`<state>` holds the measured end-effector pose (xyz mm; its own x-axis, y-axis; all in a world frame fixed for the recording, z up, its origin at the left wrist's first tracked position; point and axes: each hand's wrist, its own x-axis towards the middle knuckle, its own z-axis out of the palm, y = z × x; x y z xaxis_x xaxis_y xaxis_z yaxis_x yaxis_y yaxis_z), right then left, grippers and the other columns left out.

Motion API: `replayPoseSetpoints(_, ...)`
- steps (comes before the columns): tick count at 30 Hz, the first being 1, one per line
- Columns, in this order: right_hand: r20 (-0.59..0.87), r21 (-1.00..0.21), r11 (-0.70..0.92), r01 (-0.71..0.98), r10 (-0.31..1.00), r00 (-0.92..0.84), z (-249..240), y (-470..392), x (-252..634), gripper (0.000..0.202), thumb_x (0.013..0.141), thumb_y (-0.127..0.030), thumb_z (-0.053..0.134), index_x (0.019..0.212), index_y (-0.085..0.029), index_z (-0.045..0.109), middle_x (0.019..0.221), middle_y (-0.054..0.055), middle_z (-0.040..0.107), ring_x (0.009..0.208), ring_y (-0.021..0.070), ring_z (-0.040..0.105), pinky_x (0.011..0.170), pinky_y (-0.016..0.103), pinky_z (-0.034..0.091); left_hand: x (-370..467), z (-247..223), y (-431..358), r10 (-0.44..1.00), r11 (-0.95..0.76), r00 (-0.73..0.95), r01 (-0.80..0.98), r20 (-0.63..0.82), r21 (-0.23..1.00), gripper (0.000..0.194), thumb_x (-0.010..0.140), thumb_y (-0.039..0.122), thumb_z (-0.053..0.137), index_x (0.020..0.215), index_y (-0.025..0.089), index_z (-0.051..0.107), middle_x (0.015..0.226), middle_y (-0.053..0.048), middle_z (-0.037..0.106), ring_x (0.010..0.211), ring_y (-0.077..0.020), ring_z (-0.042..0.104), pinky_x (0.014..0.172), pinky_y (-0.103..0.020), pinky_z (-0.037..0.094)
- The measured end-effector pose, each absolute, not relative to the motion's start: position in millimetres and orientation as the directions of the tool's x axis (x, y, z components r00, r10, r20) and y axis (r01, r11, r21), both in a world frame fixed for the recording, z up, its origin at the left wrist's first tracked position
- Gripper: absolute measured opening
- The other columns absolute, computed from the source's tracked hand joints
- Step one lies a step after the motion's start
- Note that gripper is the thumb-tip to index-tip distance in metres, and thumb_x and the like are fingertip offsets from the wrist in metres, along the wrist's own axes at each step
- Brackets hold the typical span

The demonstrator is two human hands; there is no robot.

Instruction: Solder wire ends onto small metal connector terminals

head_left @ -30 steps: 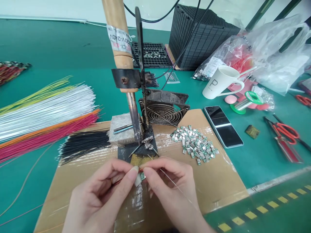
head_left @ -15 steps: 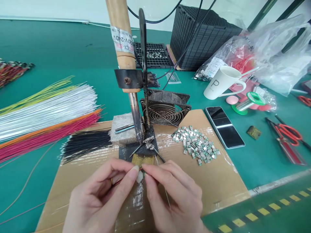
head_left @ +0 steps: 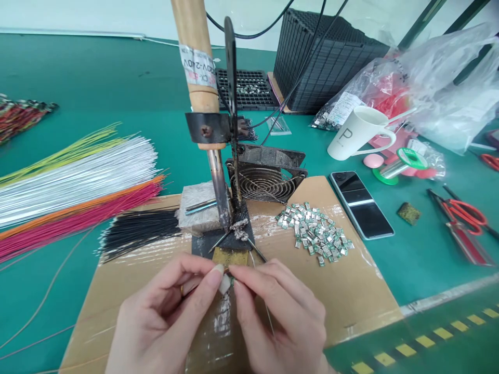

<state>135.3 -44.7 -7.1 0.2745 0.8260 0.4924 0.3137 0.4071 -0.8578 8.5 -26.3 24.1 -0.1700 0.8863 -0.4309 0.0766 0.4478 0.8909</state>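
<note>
My left hand [head_left: 167, 311] is closed, with thumb and forefinger pinching a thin wire [head_left: 226, 270] whose end meets the right fingertips. My right hand [head_left: 280, 311] pinches a small part [head_left: 225, 285], pale with a green edge, mostly covered by the fingers; it resembles a small connector board. A thin silvery strand, like solder wire [head_left: 268, 318], runs down across the right hand. Just beyond the fingertips is a brass-coloured plate [head_left: 230, 256]. Above it a wooden-handled soldering iron [head_left: 219, 182] is clamped tip down, beside a grey lump of solder [head_left: 239, 228].
Right of the iron lies a pile of small connector boards [head_left: 314, 234] on the cardboard [head_left: 358, 306], near a phone [head_left: 362, 205]. Bundled black wires [head_left: 142, 231] and coloured wires [head_left: 78, 176] lie left. A fan [head_left: 268, 179], mug [head_left: 356, 132], solder spool [head_left: 401, 165] and scissors [head_left: 465, 215] stand farther out.
Both hands keep their pinch at nearly the same spot. The wire between the fingertips looks slightly turned, and the whole view has shifted a little.
</note>
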Motion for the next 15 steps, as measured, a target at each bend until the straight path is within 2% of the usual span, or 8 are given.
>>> replayPoseSetpoints(3, 0.436, -0.893, 0.376, 0.245, 0.856, 0.276, -8, -46, 136, 0.031, 0.088, -0.001, 0.068, 0.110, -0.018, 0.081, 0.085, 0.006, 0.079, 0.070, 0.0170, 0.071, 0.063, 0.029, 0.061, 0, 17, -24, 0.893, 0.438, -0.149, 0.076, -0.424, 0.896, 0.040, 0.071, 0.056, 0.088, 0.079, 0.021, 0.070, 0.070, -0.002, 0.069, 0.068, -0.0169, 0.066, 0.057, -0.018, 0.052)
replayPoseSetpoints(7, 0.228, -0.973, 0.208, 0.099, 0.927, 0.298, -6, -43, 143, 0.025, 0.088, -0.006, 0.072, 0.102, -0.025, 0.082, 0.086, -0.001, 0.079, 0.074, 0.0130, 0.074, 0.068, 0.022, 0.061, -13, 11, -20, 0.920, 0.393, -0.084, 0.149, -0.384, 0.908, 0.042, 0.073, 0.059, 0.088, 0.078, 0.020, 0.075, 0.078, -0.005, 0.073, 0.069, -0.0192, 0.069, 0.059, -0.020, 0.058)
replayPoseSetpoints(9, 0.127, -0.992, 0.121, 0.037, 0.950, 0.284, -3, -40, 146, 0.019, 0.089, -0.011, 0.074, 0.096, -0.027, 0.083, 0.082, -0.003, 0.079, 0.070, 0.0110, 0.072, 0.064, 0.019, 0.059, -14, 13, -19, 0.926, 0.377, -0.068, 0.169, -0.371, 0.911, 0.041, 0.073, 0.058, 0.088, 0.078, 0.020, 0.076, 0.086, -0.006, 0.076, 0.073, -0.0200, 0.071, 0.061, -0.020, 0.059)
replayPoseSetpoints(12, 0.036, -0.999, 0.045, -0.030, 0.969, 0.243, 2, -36, 148, 0.015, 0.089, -0.016, 0.075, 0.090, -0.028, 0.083, 0.077, -0.004, 0.076, 0.064, 0.0101, 0.068, 0.059, 0.018, 0.056, -6, 20, -20, 0.924, 0.381, -0.106, 0.173, -0.367, 0.908, 0.038, 0.070, 0.056, 0.088, 0.073, 0.021, 0.075, 0.093, -0.005, 0.077, 0.073, -0.0183, 0.071, 0.066, -0.020, 0.060)
replayPoseSetpoints(15, 0.004, -0.998, 0.018, -0.063, 0.976, 0.218, 3, -33, 149, 0.015, 0.089, -0.016, 0.075, 0.089, -0.029, 0.084, 0.078, -0.003, 0.075, 0.069, 0.0108, 0.068, 0.062, 0.018, 0.055, 4, 28, -21, 0.905, 0.417, -0.171, 0.168, -0.390, 0.893, 0.031, 0.069, 0.052, 0.087, 0.069, 0.024, 0.074, 0.087, -0.001, 0.076, 0.070, -0.0148, 0.067, 0.069, -0.019, 0.059)
